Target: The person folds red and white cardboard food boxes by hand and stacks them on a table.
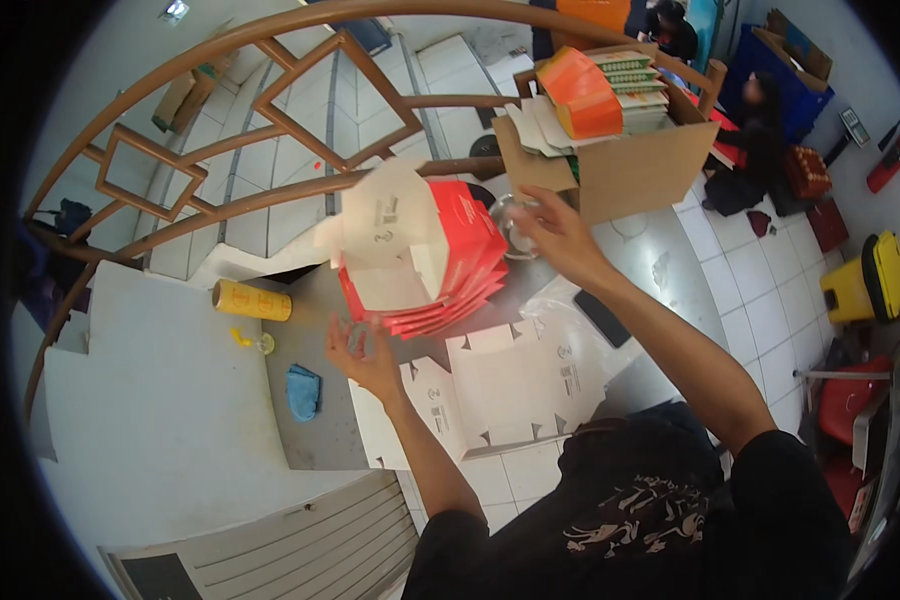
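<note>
A nested stack of red and white folding cartons [457, 255] stands on the metal table, the top carton open with its white inside facing up. My left hand [364, 364] is at the stack's near left corner, its fingers apart and nothing seen in them. On the other side, my right hand [559, 232] hovers to the right of the stack, fingers spread and slightly blurred, beside a round metallic dish [516, 236]. Nothing shows in its grasp. Flat white carton blanks [525, 382] with slots and printing lie nearest to my body.
Beside the blanks are a black phone [601, 319] and clear plastic [559, 304]. Leftward sit a yellow roll [251, 301] and a blue cloth [303, 392]. A cardboard box [645, 172] holds orange cartons. A brown railing [300, 191] borders the stairs; a person [750, 150] sits beyond.
</note>
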Motion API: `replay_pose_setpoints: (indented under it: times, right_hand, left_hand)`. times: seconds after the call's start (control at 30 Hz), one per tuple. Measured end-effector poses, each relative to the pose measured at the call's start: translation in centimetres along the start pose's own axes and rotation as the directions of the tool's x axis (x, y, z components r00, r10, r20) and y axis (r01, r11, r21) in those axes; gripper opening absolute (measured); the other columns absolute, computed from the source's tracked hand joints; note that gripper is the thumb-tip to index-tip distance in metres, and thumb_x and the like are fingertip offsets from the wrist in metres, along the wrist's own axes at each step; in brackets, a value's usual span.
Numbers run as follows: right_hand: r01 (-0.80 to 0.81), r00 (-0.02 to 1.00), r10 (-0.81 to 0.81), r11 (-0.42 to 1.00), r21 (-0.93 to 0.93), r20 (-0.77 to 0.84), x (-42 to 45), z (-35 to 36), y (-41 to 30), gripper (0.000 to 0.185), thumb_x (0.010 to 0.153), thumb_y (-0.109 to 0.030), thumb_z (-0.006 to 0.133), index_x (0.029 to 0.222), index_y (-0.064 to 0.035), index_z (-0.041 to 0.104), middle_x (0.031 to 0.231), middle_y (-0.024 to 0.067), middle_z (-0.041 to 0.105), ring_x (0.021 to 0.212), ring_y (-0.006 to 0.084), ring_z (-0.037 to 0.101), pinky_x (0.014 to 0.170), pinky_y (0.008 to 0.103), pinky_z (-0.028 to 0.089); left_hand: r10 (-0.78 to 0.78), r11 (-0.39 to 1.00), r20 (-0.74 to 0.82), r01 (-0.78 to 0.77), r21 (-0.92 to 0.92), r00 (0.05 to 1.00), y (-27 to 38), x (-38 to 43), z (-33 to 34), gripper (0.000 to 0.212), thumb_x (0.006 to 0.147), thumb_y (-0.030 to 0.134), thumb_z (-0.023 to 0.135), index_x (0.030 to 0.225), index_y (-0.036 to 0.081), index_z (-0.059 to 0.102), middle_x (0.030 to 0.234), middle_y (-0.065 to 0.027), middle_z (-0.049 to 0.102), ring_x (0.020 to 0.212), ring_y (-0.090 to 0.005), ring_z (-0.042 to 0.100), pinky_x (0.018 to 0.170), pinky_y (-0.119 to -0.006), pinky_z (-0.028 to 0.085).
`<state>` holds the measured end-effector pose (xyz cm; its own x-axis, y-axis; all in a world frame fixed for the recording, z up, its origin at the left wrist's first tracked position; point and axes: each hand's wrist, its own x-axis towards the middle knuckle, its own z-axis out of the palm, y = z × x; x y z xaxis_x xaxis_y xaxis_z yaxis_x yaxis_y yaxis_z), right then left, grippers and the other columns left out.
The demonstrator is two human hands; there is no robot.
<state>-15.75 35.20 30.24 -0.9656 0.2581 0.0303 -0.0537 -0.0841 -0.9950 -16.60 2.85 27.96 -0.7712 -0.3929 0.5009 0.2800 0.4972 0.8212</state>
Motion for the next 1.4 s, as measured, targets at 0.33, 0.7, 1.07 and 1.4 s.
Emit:
replay_pose_setpoints:
  times: [0.33, 0.7, 1.07, 1.4]
  right_hand:
    - [-0.704, 0.68, 0.687, 0.71, 0.034, -0.255, -23.0, -15.9, 9.8, 0.063, 0.099, -0.052, 0.064, 0.139, -0.0043, 0.055, 0.103, 0.0157, 0.073, 0.083, 0.0187, 0.071, 0.072, 0.0293, 0.053]
    - [-0.577, 0.747, 0.59, 0.804, 0.144, -0.304, -28.1, -18.1, 10.6, 0.056, 0.103, -0.049, 0.057, 0.138, -0.0051, 0.058, 0.102, 0.015, 0.073, 0.082, 0.0176, 0.068, 0.074, 0.0302, 0.053]
    - [-0.593, 0.703, 0.609, 0.787, 0.172, -0.367, -30.4, -19.6, 10.5, 0.056, 0.105, -0.05, 0.053, 0.138, -0.0055, 0.059, 0.103, 0.0156, 0.074, 0.082, 0.0166, 0.07, 0.073, 0.0286, 0.052]
    - [-0.562, 0.737, 0.575, 0.813, 0.152, -0.354, -28.9, -19.9, 9.4, 0.056, 0.104, -0.049, 0.055, 0.139, -0.0055, 0.059, 0.103, 0.0148, 0.074, 0.082, 0.0149, 0.068, 0.071, 0.026, 0.05]
  left_hand:
    - [0.407, 0.87, 0.357, -0.476, 0.129, 0.841, 2.6, -3.0, 1.4, 0.046, 0.084, 0.011, 0.082, 0.127, 0.006, 0.066, 0.113, -0.0138, 0.067, 0.105, -0.0271, 0.062, 0.086, -0.04, 0.051]
    - [0.111, 0.667, 0.918, -0.713, 0.214, 0.38, 8.3, 4.3, 5.9, 0.016, 0.085, 0.008, 0.071, 0.099, 0.0, 0.068, 0.091, -0.0195, 0.07, 0.086, -0.0417, 0.067, 0.072, -0.049, 0.051]
    - [-0.017, 0.777, 0.94, -0.587, 0.227, 0.341, 5.2, 5.2, 7.8, 0.019, 0.084, 0.012, 0.076, 0.099, 0.001, 0.071, 0.086, -0.0222, 0.072, 0.082, -0.0404, 0.071, 0.072, -0.046, 0.054]
    - [0.167, 0.805, 0.899, -0.583, 0.114, 0.405, 7.2, 6.8, 4.1, 0.042, 0.073, 0.018, 0.09, 0.11, 0.006, 0.075, 0.086, -0.0122, 0.075, 0.076, -0.0256, 0.071, 0.071, -0.039, 0.055]
